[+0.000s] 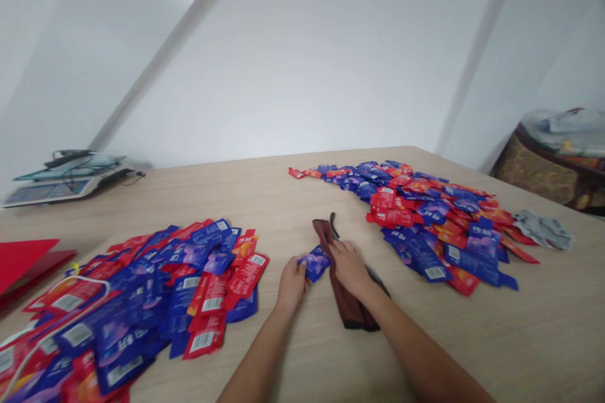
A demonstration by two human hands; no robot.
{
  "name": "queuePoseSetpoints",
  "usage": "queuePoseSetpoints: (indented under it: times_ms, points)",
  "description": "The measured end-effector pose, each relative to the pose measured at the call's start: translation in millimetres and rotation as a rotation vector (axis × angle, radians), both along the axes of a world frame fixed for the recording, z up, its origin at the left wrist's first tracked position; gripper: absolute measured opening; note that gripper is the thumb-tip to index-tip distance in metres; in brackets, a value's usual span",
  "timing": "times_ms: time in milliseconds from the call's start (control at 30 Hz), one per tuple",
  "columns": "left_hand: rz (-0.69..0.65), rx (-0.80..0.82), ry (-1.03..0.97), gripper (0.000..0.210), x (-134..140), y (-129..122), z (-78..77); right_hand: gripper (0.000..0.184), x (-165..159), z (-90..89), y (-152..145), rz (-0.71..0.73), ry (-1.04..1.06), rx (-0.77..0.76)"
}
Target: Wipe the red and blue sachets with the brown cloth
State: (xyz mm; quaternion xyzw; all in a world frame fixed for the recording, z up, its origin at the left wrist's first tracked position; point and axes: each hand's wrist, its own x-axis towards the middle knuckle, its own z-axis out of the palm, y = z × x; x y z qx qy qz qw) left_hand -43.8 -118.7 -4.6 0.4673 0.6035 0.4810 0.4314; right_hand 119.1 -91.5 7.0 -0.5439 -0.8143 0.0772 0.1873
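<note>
My left hand point(292, 283) pinches a small blue sachet point(316, 263) with a purple print, just left of a brown cloth pouch point(341, 293). The pouch has dark trim and lies lengthwise on the table. My right hand point(350, 269) is over the pouch, its fingers bent onto the fabric and holding it; part of the pouch is hidden under the hand and forearm. A thin black strap or handle point(333, 224) sticks out beyond the right fingers. The sachet's right edge meets the pouch's left side.
Red and blue sachets lie in a spread pile point(184, 283) on the left and a larger pile point(425, 208) on the right. A grey cloth point(543, 229) borders the right pile. At left are a red folder point(26, 264) and a scale point(70, 186). A patterned chair point(536, 170) stands beyond the table.
</note>
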Motion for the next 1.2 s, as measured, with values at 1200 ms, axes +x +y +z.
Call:
queuePoseSetpoints:
  times_ms: [1200]
  points:
    - [-0.040, -0.110, -0.228, 0.037, -7, 8, -2.9, 0.049, 20, 1.1, 8, -0.052, 0.175, 0.087]
